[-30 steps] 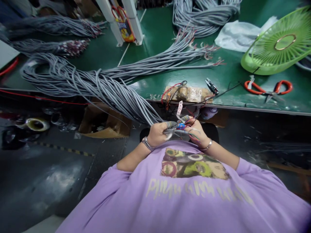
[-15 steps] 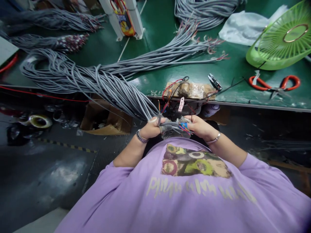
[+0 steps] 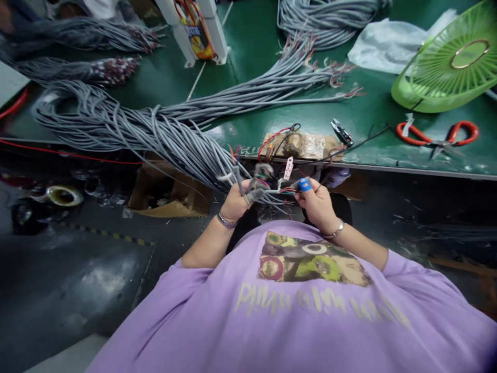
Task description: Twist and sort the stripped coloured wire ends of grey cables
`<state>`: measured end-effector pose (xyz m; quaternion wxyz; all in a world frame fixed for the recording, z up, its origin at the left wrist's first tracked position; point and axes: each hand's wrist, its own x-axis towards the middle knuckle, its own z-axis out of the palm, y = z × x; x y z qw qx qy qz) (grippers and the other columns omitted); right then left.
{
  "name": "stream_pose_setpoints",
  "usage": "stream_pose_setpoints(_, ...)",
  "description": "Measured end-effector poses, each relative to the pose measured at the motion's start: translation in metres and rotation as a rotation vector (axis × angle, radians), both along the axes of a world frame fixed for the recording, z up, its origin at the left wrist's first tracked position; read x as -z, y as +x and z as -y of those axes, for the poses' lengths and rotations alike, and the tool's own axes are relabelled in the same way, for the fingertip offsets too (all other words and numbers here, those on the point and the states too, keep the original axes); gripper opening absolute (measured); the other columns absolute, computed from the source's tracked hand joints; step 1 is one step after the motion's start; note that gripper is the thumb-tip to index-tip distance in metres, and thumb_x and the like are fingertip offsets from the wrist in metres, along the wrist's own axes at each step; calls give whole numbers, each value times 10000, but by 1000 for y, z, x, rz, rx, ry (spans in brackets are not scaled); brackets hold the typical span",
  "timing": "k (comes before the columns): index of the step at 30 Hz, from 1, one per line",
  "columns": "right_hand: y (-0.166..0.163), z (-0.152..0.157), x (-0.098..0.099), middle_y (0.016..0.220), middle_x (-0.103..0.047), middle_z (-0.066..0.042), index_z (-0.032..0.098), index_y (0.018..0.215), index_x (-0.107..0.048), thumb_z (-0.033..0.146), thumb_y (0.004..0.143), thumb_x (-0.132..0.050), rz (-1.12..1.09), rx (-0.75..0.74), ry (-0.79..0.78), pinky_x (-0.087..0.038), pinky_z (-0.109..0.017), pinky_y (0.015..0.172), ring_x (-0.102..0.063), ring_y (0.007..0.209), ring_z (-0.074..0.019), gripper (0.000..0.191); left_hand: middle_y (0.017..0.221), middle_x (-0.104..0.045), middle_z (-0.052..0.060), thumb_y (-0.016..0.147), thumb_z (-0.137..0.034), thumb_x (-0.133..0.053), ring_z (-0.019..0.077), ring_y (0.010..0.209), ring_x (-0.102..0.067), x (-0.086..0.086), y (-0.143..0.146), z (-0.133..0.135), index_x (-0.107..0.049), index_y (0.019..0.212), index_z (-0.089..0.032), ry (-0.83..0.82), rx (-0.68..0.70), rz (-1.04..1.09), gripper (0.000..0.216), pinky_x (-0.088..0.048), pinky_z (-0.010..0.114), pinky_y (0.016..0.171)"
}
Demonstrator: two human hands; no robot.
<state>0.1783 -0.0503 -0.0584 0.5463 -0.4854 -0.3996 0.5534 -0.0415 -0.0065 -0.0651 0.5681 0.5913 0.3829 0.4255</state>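
My left hand [image 3: 236,202] is closed around the near ends of a long bundle of grey cables [image 3: 171,132]. Past its fingers, several cable ends [image 3: 277,198] stick out to the right. My right hand [image 3: 319,207] is closed in a pinch on the thin coloured wires [image 3: 288,190] at the stripped end of one cable. Blue tape or a blue cover [image 3: 305,184] is wrapped on a digit of this hand. Just beyond the hands, a small pale pink tag or tool [image 3: 288,168] stands at the table edge; its kind is unclear.
On the green table [image 3: 373,140] lie a taped cardboard piece [image 3: 310,145], small snips [image 3: 341,132], red-handled scissors [image 3: 438,137] and a green fan [image 3: 446,67]. More cable bundles [image 3: 330,23] lie behind. Below stands an open cardboard box [image 3: 171,199].
My right hand has turned and now pinches the wires of one cable. My left hand has shifted slightly left, and the cable ends between the hands have spread out.
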Motion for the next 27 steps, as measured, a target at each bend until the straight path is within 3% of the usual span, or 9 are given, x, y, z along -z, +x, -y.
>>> stream_pose_setpoints(3, 7, 2, -9, 837, -664, -67, 246, 942, -731, 496, 810, -745, 321, -10, 302, -508, -315, 607, -562, 658, -170, 283, 438, -421, -75, 704, -615, -801, 16, 332, -263, 1, -10, -1, -715, 802, -141, -104, -26, 111, 492, -180, 189, 353)
stream_pose_setpoints(8, -2, -11, -18, 1257, -672, -108, 258, 1161, -725, 259, 775, -737, 583, -306, 578, -543, -363, 849, -662, 1009, -256, 386, 439, -408, -78, 678, -586, -826, 16, 332, -274, -2, -17, 2, -668, 740, -136, -141, 28, 128, 481, -167, 185, 346)
stream_pose_setpoints(12, -8, -23, -18, 989, -736, -83, 242, 976, -765, 263, 840, -664, 602, -492, 623, -525, -323, 758, -663, 838, -209, 171, 429, -415, -67, 655, -601, -831, 23, 341, -284, -3, -22, 3, -636, 668, -137, -172, 71, 51, 504, -179, 192, 354)
stream_pose_setpoints(15, -3, -27, -20, 771, -701, -51, 228, 862, -764, 352, 884, -653, 476, -644, 536, -501, -296, 692, -616, 688, -171, 168, 434, -443, -48, 605, -603, -859, 33, 360, -307, -5, -25, 0, -646, 635, -124, -198, 152, -14, 526, -219, 204, 370)
stream_pose_setpoints(19, 8, -29, -13, 668, -649, -26, 172, 745, -706, 515, 839, -709, 223, -812, 246, -472, -269, 620, -552, 604, -133, 355, 589, -627, 57, 579, -602, -879, 144, 562, -578, -8, -22, -6, -707, 658, -100, -173, 338, -80, 536, -470, 271, 556)
stream_pose_setpoints(22, 19, -29, 2, 601, -559, 16, 161, 706, -620, 577, 753, -783, 84, -638, 18, -366, -208, 498, -438, 527, -77, 449, 624, -664, 70, 593, -585, -880, 153, 584, -604, -5, -18, -10, -734, 680, -105, -158, 374, -61, 509, -480, 262, 560)
stream_pose_setpoints(25, 32, -31, 16, 521, -395, 83, 189, 691, -510, 594, 688, -834, -80, -394, -171, -159, -175, 396, -242, 435, -32, 519, 492, -577, 5, 611, -552, -879, 60, 400, -436, 1, -16, -9, -734, 673, -110, -158, 272, -11, 469, -327, 197, 397)
stream_pose_setpoints(27, 37, -34, 21, 498, -336, 102, 207, 685, -453, 624, 671, -833, -179, -266, -248, -89, -176, 377, -173, 407, -25, 565, 483, -576, -8, 634, -545, -865, 27, 340, -352, 6, -14, -7, -749, 708, -110, -157, 175, 55, 457, -232, 185, 343)
